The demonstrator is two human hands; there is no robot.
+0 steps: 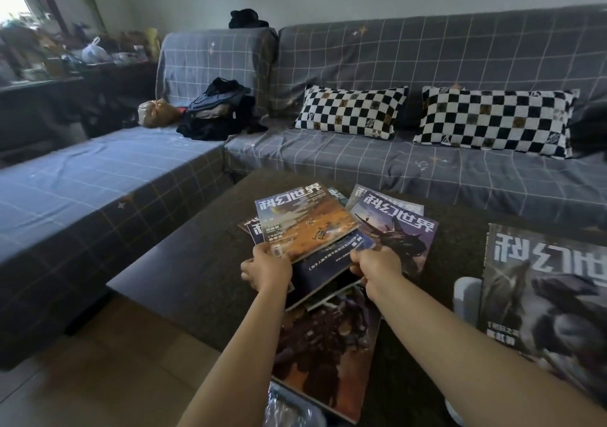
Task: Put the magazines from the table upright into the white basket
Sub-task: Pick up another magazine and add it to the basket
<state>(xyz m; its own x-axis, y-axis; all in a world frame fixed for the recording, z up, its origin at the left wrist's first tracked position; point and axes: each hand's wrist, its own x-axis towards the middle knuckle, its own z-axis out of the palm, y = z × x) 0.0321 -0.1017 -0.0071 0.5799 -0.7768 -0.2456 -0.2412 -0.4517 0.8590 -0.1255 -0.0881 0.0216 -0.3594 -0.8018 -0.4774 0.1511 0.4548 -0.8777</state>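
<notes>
Dark brown cloth covers the table (203, 282), and most of the magazines lie fanned across its middle. The left hand (267, 270) pinches the near corner of an orange-covered magazine (303, 221), lifted at a tilt above the heap. The right hand (374, 265) has its grip curled on the near edge of a dark blue magazine (331, 259) lying just under the orange one. At two o'clock from the hands a purple-covered magazine (399, 233) rests flat, with more covers showing beneath it. At six o'clock, between the forearms, a dark reddish-brown magazine (328, 351) lies nearest the person, part of it over the table's near edge. At three o'clock a large grey-covered magazine (542, 295) stands upright in the white basket (466, 298), only a strip of which shows. Behind the table runs a grey checked sofa (361, 157) carrying two black-and-white chequered cushions (351, 111) and a heap of dark clothes (218, 114).
</notes>
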